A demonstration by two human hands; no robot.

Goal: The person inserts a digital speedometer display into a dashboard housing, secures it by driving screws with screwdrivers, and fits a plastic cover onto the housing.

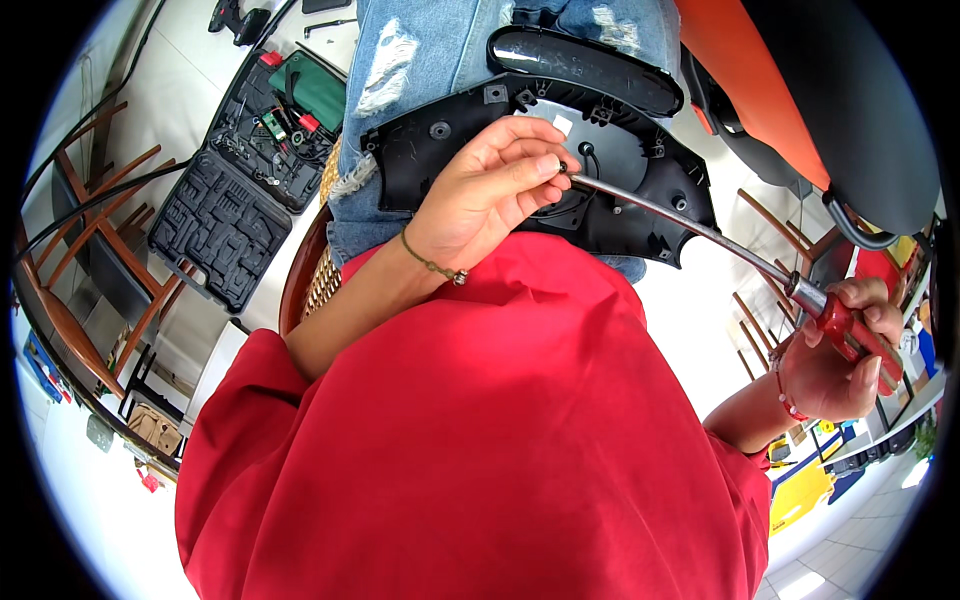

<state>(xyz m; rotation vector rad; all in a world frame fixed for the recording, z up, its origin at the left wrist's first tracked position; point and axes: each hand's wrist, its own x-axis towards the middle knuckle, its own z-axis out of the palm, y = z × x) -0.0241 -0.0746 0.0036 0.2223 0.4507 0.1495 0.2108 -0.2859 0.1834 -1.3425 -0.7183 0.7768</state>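
Head view looks down over a red shirt at a person seated with a black moulded plastic panel (610,150) lying across the lap, on ripped light-blue jeans (420,60). The panel shows its ribbed inner side, with screw bosses and small clips along its edges, and a glossy black curved trim piece (585,65) lies along its far edge.

The left hand (490,190), with a thin beaded bracelet at the wrist, rests on the middle of the panel; its fingertips are pinched together at the tip of a long screwdriver with a steel shaft and a red handle (690,225), steadying it against the plastic. Whether a screw sits under the tip cannot be told.

The right hand (845,360), wearing a red cord bracelet, is out to the right and lower, its grip clenched round the red handle, so the shaft slants from there up and left to the panel.

On the pale floor to the left lies an open black plastic tool case (250,160) with moulded slots, holding a green tool and small bits. Wooden chairs (90,230) stand beside it, and an orange-and-black seat (800,90) is at the upper right.
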